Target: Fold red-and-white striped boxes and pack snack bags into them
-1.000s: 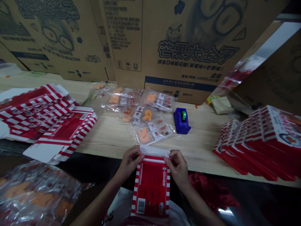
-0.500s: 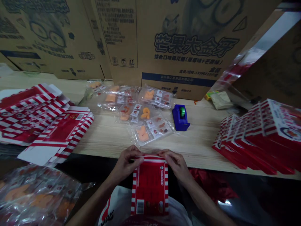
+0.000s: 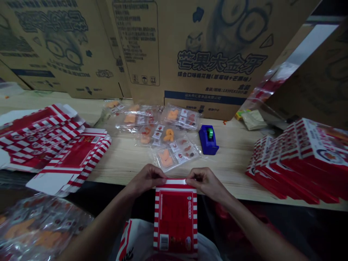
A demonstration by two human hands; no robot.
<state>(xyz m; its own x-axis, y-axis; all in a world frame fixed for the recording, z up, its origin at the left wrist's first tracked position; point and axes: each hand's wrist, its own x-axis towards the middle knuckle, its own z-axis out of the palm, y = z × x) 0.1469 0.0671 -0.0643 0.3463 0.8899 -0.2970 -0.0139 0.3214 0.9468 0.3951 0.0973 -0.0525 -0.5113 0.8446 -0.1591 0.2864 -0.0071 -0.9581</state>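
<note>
Left hand [image 3: 149,177] and right hand [image 3: 206,182] were each pinched on an upper corner of a red-and-white box [image 3: 175,221], thumbs against the near face. That box was in front of the person's shirt [image 3: 143,235], at the near edge of the counter [image 3: 232,170], its barcode toward the lower left. Beyond it lay clear packets [image 3: 176,155] with orange pieces, just beside a blue tape dispenser [image 3: 208,143]. Striped cartons [image 3: 74,148] lay to the left; a row of finished-looking boxes [image 3: 296,159] leaned at the right.
</note>
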